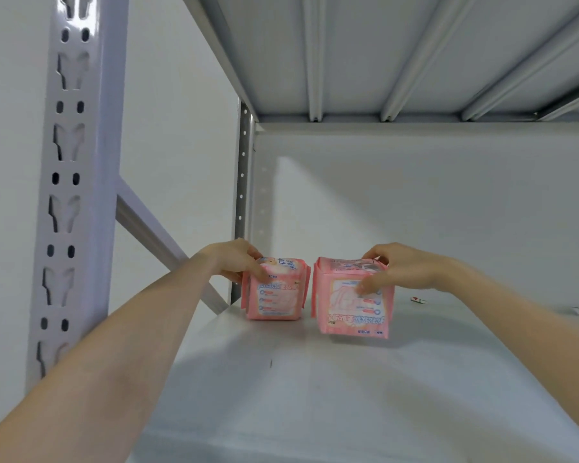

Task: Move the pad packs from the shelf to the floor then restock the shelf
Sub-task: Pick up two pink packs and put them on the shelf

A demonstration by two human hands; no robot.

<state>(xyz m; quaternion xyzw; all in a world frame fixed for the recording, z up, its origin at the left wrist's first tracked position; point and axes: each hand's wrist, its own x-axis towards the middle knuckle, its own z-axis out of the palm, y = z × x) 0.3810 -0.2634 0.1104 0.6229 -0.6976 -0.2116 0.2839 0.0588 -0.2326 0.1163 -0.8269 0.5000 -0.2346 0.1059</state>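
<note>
In the lower middle of the frame, on the grey shelf (pixel 315 379), two pink pad packs stand upright side by side, near but not touching. The left hand (pixel 238 259) grips the left pack (pixel 276 295) at its top corner, fingers curled behind and thumb on the front. The right hand (pixel 401 267) holds the right pack (pixel 355 305) the same way, from above. The packs look soft, so I think a firm pinch across the top and a straight move without tilting is best. Besides these two, the shelf carries one small red-and-white scrap (pixel 418 300) at the right.
</note>
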